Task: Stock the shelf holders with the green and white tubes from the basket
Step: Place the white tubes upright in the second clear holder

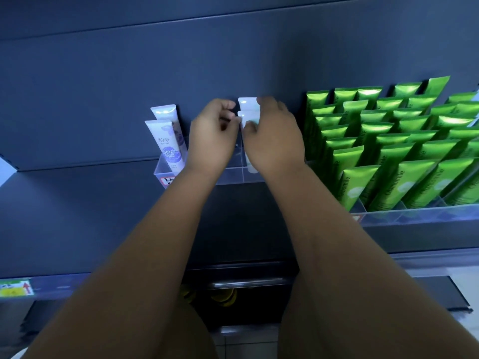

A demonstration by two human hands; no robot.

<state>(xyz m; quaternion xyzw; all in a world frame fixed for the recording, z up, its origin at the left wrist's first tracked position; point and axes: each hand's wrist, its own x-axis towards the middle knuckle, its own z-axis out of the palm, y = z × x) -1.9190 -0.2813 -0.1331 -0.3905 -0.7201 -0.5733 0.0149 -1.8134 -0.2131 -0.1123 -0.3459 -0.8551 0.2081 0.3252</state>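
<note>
- Right hand (274, 141): fingers (263, 101) and thumb grasping the two white tubes (247, 104), which stand upright one behind the other.
- Left hand (211, 136): fingers (228, 104) curled at the tubes' left edge; cannot tell whether they are gripping.
- The white tubes stand in the clear holder (233, 174) mid-shelf (77, 216), toward its back edge.
- Two purple-print tubes (167, 141) stand in the same holder's left end.
- Green tubes (388, 141) are packed in rows in a clear tray (414, 216) on the right.

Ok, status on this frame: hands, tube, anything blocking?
Right hand pinches white tube at clear holder. Left hand at its edge, grip unclear. Holder's inside hidden by hands.
</note>
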